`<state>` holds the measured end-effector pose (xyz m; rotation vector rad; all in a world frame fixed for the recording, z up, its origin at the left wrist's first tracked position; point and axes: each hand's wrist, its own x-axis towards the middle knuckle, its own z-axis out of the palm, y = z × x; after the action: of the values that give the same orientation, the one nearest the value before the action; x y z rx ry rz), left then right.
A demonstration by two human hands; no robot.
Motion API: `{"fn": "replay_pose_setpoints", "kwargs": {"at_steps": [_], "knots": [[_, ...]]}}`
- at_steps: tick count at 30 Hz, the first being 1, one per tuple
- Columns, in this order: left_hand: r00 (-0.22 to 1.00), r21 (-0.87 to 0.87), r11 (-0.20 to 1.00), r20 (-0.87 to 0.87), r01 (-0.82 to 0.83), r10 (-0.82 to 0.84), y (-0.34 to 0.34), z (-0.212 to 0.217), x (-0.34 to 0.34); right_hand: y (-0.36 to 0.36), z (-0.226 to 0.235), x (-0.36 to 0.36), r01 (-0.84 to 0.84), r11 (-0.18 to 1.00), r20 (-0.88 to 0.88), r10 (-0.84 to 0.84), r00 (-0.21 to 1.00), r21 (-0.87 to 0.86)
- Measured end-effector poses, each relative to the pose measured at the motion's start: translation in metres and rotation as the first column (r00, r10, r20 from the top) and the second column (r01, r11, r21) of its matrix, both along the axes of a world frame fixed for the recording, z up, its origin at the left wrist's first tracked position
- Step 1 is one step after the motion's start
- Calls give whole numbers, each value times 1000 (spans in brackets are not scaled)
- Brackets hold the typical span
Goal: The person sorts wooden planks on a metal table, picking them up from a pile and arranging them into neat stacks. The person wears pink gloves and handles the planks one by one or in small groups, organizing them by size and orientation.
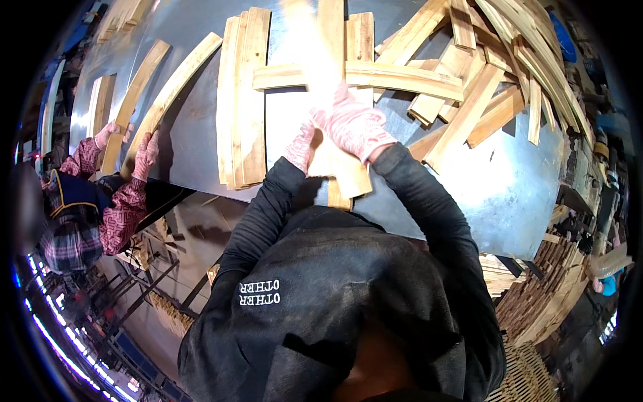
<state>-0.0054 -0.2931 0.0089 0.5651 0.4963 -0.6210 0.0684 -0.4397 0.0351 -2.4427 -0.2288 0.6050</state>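
Note:
A pale wooden board [351, 175] lies in front of my body, its far part washed out by glare. My left hand [302, 144], in a pink-and-white glove, grips its left edge. My right hand [355, 126], gloved alike, is closed over the board from the right, with its fingertips lost in the bright light. Just beyond my hands a slat [408, 79] lies crosswise over other pieces. Under the held board, the end of another wooden piece [339, 194] shows at the table's near edge.
Several long slats [249, 100] stand side by side left of my hands on the metal table [191, 151]. A jumbled heap of boards [469, 80] covers the right side. At far left, a co-worker's gloved hands [144, 157] hold curved slats. Stacked wood [546, 288] stands at lower right.

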Motion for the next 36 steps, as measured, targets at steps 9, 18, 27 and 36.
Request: {"fn": "replay_pose_setpoints", "kwargs": {"at_steps": [9, 18, 27, 36], "knots": [[916, 539, 836, 380, -102, -133, 46, -10, -12, -157, -39, 94, -196, 767, 256, 426, 868, -610], [931, 977, 76, 215, -201, -297, 65, 15, 11, -40, -15, 30, -80, 987, -58, 88, 994, 136], [954, 955, 273, -28, 113, -297, 20, -37, 1, -22, -37, -59, 48, 994, -27, -45, 999, 100], [950, 981, -84, -191, 175, -246, 50, -6, 10, -6, -97, -49, 478, 837, -261, -415, 871, 265]]}}
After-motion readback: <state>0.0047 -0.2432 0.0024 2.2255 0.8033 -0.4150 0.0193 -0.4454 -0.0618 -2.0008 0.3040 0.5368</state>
